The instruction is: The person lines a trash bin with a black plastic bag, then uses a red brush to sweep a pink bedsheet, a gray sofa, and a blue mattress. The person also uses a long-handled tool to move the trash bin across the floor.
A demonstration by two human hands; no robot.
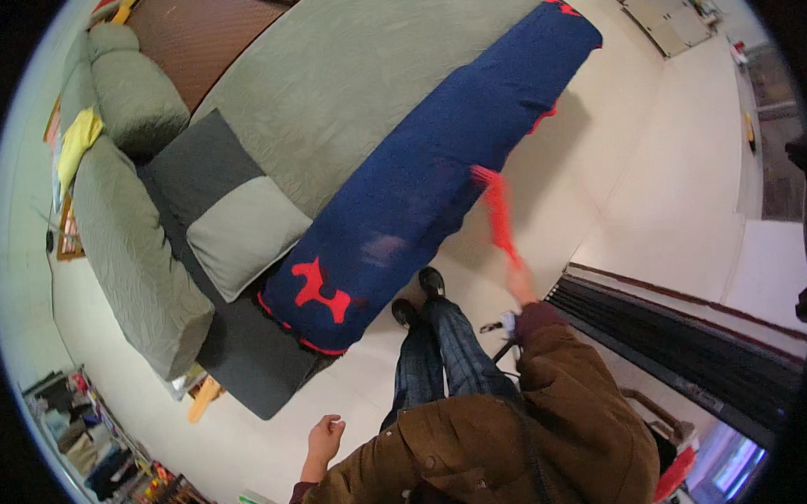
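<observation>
My right hand (520, 283) is closed around the handle of a red brush (496, 207), which is smeared by motion. The brush's frayed-looking head is at the near edge of a navy blanket (435, 151); whether it touches the cloth I cannot tell. The blanket, with red animal shapes and red edging, lies long and narrow over the front of a grey-green sofa (341, 65). A pale blurry patch shows on its lower part. Low at my left side, my left hand (322, 443) hangs free with loosely bent fingers and nothing visible in them.
A grey cushion (245, 236) and a dark grey mat (259, 357) lie at the sofa's left end, beside bulky backrests (133, 255). Shelves of clutter (96, 437) stand low left. To my right runs a long black ribbed unit (669, 344). A white cabinet (668, 15) is far right.
</observation>
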